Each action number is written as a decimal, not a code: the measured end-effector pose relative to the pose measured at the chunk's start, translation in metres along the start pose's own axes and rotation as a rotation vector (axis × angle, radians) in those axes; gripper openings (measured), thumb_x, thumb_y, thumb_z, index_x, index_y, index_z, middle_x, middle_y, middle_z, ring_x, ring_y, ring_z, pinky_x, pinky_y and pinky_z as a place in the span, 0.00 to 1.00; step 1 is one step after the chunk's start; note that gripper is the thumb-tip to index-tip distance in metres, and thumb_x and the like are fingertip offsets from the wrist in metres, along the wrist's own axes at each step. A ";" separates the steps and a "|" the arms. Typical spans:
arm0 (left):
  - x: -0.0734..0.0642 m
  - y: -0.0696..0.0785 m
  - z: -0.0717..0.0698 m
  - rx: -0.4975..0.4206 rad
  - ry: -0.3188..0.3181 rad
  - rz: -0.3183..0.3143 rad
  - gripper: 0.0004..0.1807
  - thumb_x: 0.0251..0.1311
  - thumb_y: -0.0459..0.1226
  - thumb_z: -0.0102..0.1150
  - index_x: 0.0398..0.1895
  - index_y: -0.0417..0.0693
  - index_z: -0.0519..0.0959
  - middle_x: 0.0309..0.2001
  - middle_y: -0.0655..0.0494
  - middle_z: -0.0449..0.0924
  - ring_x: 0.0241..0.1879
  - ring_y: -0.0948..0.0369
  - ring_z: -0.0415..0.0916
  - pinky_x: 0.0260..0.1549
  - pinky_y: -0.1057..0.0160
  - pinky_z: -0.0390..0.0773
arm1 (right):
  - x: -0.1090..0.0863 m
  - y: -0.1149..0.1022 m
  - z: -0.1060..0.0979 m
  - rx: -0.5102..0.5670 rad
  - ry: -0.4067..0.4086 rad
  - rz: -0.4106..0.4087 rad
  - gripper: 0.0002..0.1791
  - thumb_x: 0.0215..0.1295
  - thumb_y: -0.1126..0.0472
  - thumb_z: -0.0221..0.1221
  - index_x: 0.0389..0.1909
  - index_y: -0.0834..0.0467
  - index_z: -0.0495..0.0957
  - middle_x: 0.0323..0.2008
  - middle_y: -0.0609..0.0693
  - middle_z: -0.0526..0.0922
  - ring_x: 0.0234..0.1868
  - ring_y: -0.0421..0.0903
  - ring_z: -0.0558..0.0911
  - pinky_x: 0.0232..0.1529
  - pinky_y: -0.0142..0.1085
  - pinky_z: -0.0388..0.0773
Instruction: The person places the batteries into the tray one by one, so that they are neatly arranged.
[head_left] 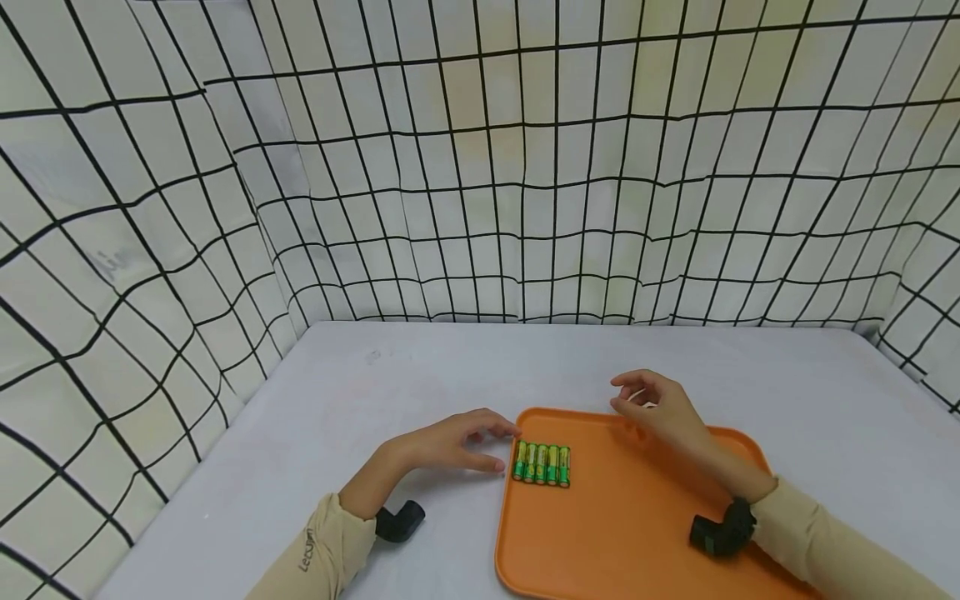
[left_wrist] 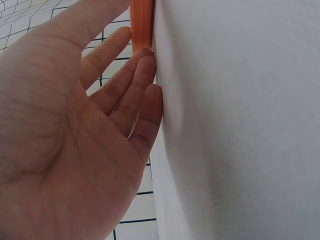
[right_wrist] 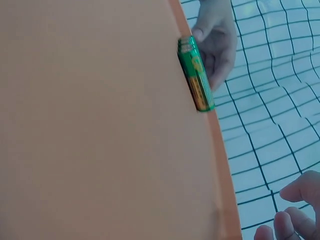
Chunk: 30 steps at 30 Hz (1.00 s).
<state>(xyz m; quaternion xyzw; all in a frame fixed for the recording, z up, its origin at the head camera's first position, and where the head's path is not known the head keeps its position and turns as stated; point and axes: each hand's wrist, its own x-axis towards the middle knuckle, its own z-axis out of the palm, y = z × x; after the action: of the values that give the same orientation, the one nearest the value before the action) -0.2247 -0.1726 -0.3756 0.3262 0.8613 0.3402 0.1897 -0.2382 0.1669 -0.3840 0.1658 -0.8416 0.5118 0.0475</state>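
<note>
Several green and gold batteries lie side by side in a row near the left edge of an orange tray. My left hand is at that edge, fingers extended with the thumb apart, holding nothing. In the left wrist view its fingertips reach close to the tray's rim; whether they touch it I cannot tell. Over the tray's far edge hovers my right hand, fingers loosely bent and holding nothing. The right wrist view catches the batteries end-on along the row, with the left hand behind them.
A white-covered table carries the tray. Black netting over white sheeting rises behind the table and on both sides. A black wrist device is on the left wrist and another black device on the right.
</note>
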 end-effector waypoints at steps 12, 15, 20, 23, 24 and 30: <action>0.000 -0.001 0.000 0.001 0.006 0.002 0.27 0.62 0.44 0.65 0.65 0.56 0.72 0.59 0.63 0.73 0.57 0.63 0.69 0.59 0.62 0.69 | 0.011 0.011 -0.015 -0.053 0.062 -0.021 0.19 0.63 0.64 0.65 0.52 0.67 0.77 0.39 0.58 0.77 0.34 0.41 0.76 0.26 0.32 0.76; 0.000 -0.001 -0.001 0.001 0.004 0.006 0.27 0.62 0.44 0.65 0.65 0.56 0.72 0.59 0.62 0.73 0.57 0.63 0.69 0.59 0.62 0.69 | 0.015 0.015 -0.017 -0.095 0.076 -0.001 0.20 0.63 0.63 0.65 0.53 0.68 0.76 0.44 0.62 0.75 0.36 0.44 0.77 0.25 0.32 0.76; 0.000 -0.001 -0.001 0.006 -0.002 0.005 0.27 0.63 0.43 0.64 0.65 0.55 0.72 0.60 0.63 0.72 0.58 0.63 0.68 0.59 0.61 0.68 | 0.019 0.019 -0.019 -0.155 0.088 0.044 0.23 0.63 0.61 0.65 0.55 0.69 0.75 0.51 0.65 0.71 0.41 0.53 0.77 0.26 0.32 0.76; 0.000 -0.002 -0.001 0.004 -0.005 -0.001 0.27 0.63 0.43 0.64 0.65 0.56 0.72 0.60 0.63 0.72 0.58 0.64 0.68 0.60 0.61 0.68 | 0.023 0.023 -0.020 -0.157 0.079 0.070 0.26 0.63 0.59 0.66 0.57 0.70 0.73 0.53 0.67 0.70 0.42 0.55 0.78 0.26 0.32 0.76; 0.000 -0.002 -0.001 0.003 -0.004 -0.001 0.27 0.63 0.43 0.64 0.65 0.56 0.72 0.60 0.63 0.72 0.58 0.64 0.68 0.60 0.61 0.68 | 0.024 0.024 -0.020 -0.160 0.077 0.079 0.27 0.63 0.58 0.66 0.57 0.70 0.73 0.53 0.67 0.70 0.43 0.56 0.78 0.26 0.32 0.76; 0.001 -0.002 -0.001 0.005 -0.004 0.009 0.26 0.63 0.43 0.64 0.65 0.55 0.72 0.60 0.62 0.73 0.58 0.63 0.68 0.60 0.61 0.68 | 0.031 0.035 -0.023 -0.184 0.057 0.137 0.31 0.63 0.55 0.66 0.59 0.71 0.71 0.54 0.68 0.72 0.47 0.58 0.78 0.31 0.30 0.78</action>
<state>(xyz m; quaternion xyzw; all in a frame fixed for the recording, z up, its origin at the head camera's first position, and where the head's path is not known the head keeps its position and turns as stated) -0.2264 -0.1733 -0.3764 0.3313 0.8602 0.3384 0.1890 -0.2809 0.1945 -0.3947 0.0882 -0.8928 0.4388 0.0513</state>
